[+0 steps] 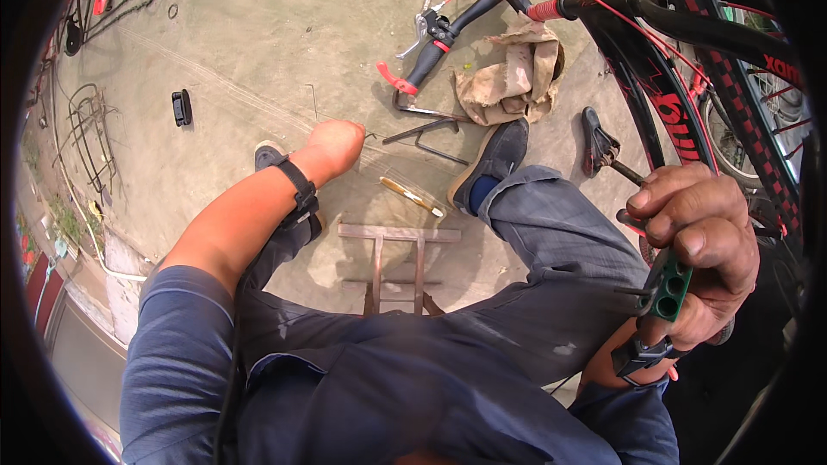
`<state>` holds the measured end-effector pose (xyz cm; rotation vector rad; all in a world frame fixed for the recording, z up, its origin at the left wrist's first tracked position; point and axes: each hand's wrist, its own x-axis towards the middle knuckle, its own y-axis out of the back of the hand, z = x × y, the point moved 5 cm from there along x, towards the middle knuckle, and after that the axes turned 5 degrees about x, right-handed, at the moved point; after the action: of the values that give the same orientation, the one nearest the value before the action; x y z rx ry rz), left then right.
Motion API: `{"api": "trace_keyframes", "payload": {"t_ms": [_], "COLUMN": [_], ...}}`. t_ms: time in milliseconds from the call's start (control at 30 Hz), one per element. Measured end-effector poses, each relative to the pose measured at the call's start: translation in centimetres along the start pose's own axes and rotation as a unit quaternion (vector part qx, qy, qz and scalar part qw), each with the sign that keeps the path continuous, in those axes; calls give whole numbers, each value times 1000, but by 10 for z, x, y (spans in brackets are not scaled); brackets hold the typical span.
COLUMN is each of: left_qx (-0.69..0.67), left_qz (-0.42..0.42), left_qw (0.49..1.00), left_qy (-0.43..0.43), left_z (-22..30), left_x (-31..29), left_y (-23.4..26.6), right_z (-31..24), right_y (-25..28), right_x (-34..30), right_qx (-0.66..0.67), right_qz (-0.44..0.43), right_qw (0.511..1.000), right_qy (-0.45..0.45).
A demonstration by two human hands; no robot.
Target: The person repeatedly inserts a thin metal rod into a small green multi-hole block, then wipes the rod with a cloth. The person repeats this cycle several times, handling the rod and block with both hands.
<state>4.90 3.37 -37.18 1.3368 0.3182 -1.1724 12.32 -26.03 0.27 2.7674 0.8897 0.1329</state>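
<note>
My left hand [332,151] is closed above the ground in front of me. Its fingers are turned away, so whatever they grip is hidden; a small dark tip shows beside the knuckles. Raised at the right, my right hand [711,245] is closed around a green hex key holder [672,288] with round holes. A dark bent key sticks out of its side. Close to that hand are a black bicycle frame [680,112] with red markings and a pedal [594,142] on its crank.
Handlebars [469,17] with red cables lie ahead, beside a crumpled brown cloth [517,77]. Several bent hex keys [431,138] and a yellowish-handled tool [412,196] are on the ground. A low metal stool [399,232] stands between my legs. A black clip-like part [181,108] lies left.
</note>
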Motion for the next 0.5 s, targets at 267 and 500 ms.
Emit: {"api": "trace_keyframes", "payload": {"t_ms": [267, 500], "left_qx": [6, 29], "left_qz": [-6, -71], "left_qw": [1000, 997], "left_qy": [-19, -26], "left_z": [5, 12], "left_x": [40, 55], "left_y": [-9, -26], "right_z": [20, 37], "right_y": [37, 65], "right_x": [7, 8], "right_qx": [104, 186], "right_qz": [-2, 11], "right_qw": [994, 980], "right_qy": [-37, -70]}}
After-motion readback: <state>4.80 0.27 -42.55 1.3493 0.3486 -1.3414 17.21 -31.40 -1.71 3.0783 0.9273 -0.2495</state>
